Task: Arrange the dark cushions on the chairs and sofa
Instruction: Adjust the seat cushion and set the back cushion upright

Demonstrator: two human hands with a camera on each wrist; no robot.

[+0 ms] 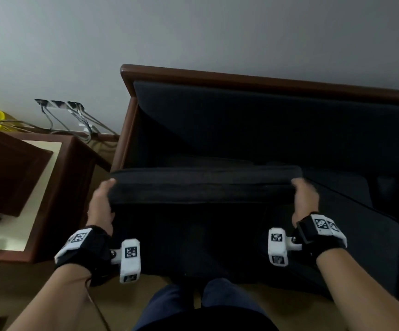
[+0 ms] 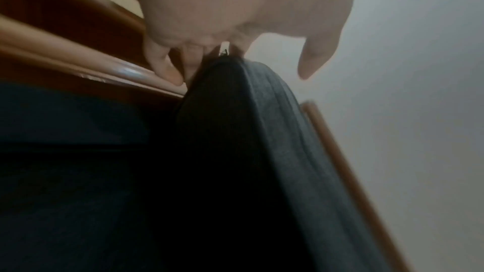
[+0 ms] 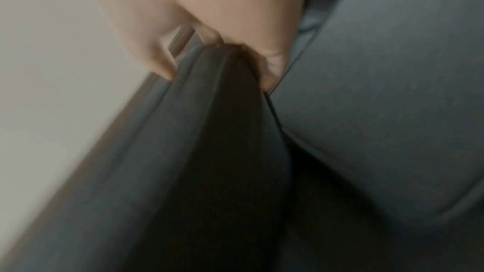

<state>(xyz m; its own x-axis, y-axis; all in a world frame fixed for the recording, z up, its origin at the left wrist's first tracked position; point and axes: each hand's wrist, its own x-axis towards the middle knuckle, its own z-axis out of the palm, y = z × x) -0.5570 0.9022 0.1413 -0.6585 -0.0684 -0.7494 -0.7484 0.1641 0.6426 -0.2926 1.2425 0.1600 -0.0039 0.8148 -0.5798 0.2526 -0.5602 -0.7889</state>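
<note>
Head view, near to far: left hand (image 1: 101, 206) and right hand (image 1: 305, 199) each curl around an end of a dark cushion (image 1: 205, 185), held on edge before the sofa (image 1: 265, 78); another cushion (image 1: 351, 235) leans just right; the back cushion (image 1: 265, 120) already stands against the frame. Judged partway: held cushion not yet seated

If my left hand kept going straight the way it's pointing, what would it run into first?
Probably the sofa's dark back cushion, leaning against the wooden frame. The left hand grips the held cushion and points that way; depth is unclear, so this is a guess.
</note>
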